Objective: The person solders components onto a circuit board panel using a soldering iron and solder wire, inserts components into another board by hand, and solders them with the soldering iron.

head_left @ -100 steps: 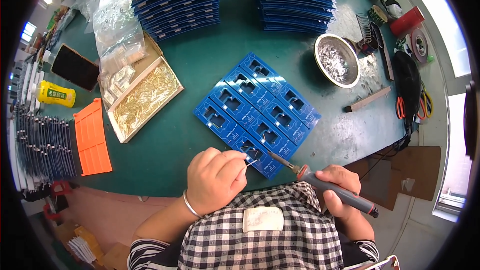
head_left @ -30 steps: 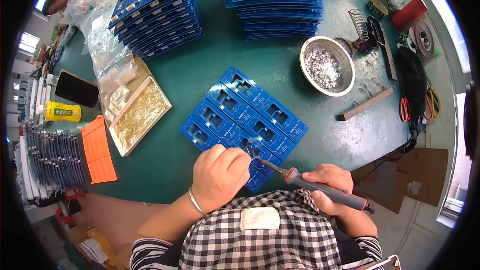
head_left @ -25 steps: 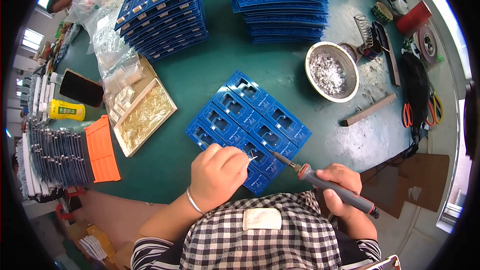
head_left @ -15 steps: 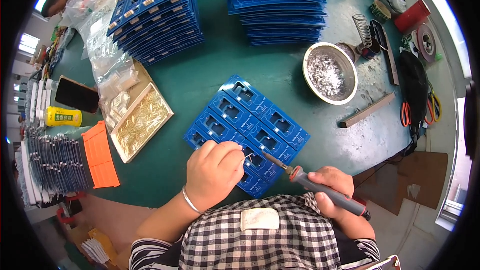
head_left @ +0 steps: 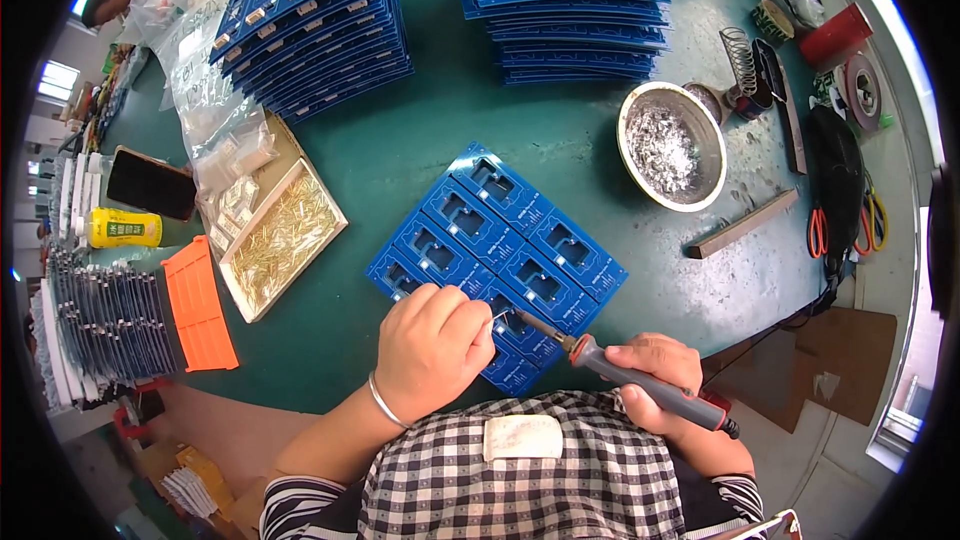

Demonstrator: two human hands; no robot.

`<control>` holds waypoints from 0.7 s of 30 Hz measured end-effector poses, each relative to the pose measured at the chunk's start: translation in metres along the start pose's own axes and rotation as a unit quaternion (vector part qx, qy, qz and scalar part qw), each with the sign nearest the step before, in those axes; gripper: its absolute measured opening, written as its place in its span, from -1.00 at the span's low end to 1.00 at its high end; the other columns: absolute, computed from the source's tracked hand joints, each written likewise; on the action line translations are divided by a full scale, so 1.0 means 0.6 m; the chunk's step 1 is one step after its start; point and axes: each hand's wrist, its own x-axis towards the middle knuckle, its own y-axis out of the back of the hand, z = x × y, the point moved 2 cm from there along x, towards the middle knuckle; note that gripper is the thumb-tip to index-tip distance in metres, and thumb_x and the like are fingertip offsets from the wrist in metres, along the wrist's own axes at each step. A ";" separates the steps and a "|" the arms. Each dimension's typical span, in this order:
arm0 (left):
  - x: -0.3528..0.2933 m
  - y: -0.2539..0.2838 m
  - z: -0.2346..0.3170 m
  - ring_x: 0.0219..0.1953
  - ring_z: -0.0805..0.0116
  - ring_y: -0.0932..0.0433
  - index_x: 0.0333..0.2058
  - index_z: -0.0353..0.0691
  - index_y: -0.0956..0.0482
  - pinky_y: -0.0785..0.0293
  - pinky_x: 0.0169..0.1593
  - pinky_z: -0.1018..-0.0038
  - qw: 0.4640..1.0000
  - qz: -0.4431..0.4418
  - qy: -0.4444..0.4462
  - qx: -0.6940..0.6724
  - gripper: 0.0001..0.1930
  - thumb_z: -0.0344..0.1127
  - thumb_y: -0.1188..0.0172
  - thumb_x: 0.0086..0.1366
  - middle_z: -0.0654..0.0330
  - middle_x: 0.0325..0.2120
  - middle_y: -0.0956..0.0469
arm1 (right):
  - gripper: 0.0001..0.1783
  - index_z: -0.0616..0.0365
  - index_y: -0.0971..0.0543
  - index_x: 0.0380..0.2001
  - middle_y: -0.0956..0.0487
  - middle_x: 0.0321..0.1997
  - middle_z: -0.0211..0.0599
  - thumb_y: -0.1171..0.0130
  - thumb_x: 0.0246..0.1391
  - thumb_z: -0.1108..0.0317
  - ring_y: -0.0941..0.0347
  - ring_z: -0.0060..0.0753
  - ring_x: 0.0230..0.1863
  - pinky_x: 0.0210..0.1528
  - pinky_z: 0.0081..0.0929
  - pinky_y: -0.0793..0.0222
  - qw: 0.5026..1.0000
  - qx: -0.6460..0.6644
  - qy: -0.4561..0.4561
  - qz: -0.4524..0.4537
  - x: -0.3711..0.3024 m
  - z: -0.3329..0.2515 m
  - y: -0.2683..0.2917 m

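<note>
A panel of blue circuit boards [head_left: 461, 216] lies flat and turned at an angle on the green table, with square cut-outs in each board. Over its near part, my left hand [head_left: 432, 348] is closed in a pinch on a thin silvery solder wire [head_left: 502, 315], mostly hidden by the fingers. My right hand [head_left: 660, 380] grips a grey soldering iron [head_left: 640, 380] by its handle. The iron's tip points left and down at the panel, close to the end of the wire; whether they touch is too small to tell.
Two tall stacks of blue boards [head_left: 315, 60] [head_left: 580, 35] stand at the back. Left is a tray of gold pins [head_left: 285, 240], an orange rack [head_left: 200, 305], a yellow bottle [head_left: 125, 228] and a phone [head_left: 152, 183]. Right are a bowl of solder scraps [head_left: 665, 150], an iron stand [head_left: 738, 60], and scissors [head_left: 818, 232].
The iron's tip has shifted slightly left and down, closer to my left fingers. Both hands keep their hold. The view has moved a little.
</note>
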 end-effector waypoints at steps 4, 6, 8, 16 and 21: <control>-0.003 -0.002 -0.003 -0.53 0.20 -0.39 -0.50 -0.19 -0.46 -0.35 -0.46 0.36 1.000 0.009 -0.002 -0.015 -0.83 -0.53 -0.24 -0.12 0.20 -0.57 -0.42 | -0.69 0.30 -0.60 -0.30 -0.59 -0.53 -0.19 -0.20 -0.08 0.28 -0.48 -0.30 -0.62 -0.52 -0.45 -0.39 1.000 0.004 -0.015 -0.003 0.003 -0.003 -0.004; -0.004 -0.002 -0.003 -0.53 0.20 -0.39 -0.51 -0.19 -0.46 -0.35 -0.46 0.36 1.000 0.009 -0.001 -0.010 -0.83 -0.53 -0.24 -0.12 0.20 -0.57 -0.41 | -0.69 0.30 -0.60 -0.30 -0.59 -0.52 -0.19 -0.20 -0.08 0.28 -0.48 -0.30 -0.61 -0.52 -0.45 -0.39 1.000 0.001 -0.022 -0.005 0.004 -0.005 -0.004; -0.002 -0.002 -0.002 -0.53 0.20 -0.39 -0.51 -0.19 -0.46 -0.35 -0.46 0.36 1.000 0.008 -0.002 -0.014 -0.83 -0.53 -0.23 -0.12 0.20 -0.58 -0.40 | -0.69 0.30 -0.60 -0.30 -0.59 -0.52 -0.18 -0.20 -0.09 0.28 -0.48 -0.30 -0.61 -0.52 -0.45 -0.39 1.000 -0.010 -0.022 -0.015 0.007 -0.008 -0.002; 0.000 -0.010 0.000 -0.53 0.22 -0.39 -0.52 -0.17 -0.46 -0.35 -0.48 0.37 1.000 -0.004 -0.007 -0.022 -0.85 -0.51 -0.24 -0.10 0.21 -0.59 -0.39 | -0.69 0.29 -0.61 -0.32 -0.58 -0.53 -0.21 -0.21 -0.10 0.27 -0.48 -0.31 -0.61 -0.52 -0.46 -0.40 0.999 -0.022 -0.013 -0.023 0.013 -0.013 -0.001; 0.002 -0.001 -0.001 -0.56 0.26 -0.36 -0.50 -0.12 -0.55 -0.32 -0.51 0.40 0.999 -0.041 -0.018 0.021 -0.86 -0.44 -0.32 -0.10 0.26 -0.62 -0.38 | -0.70 0.28 -0.62 -0.33 -0.58 -0.53 -0.23 -0.21 -0.10 0.27 -0.48 -0.31 -0.62 -0.53 -0.46 -0.40 0.999 -0.027 -0.001 -0.022 0.017 -0.013 0.001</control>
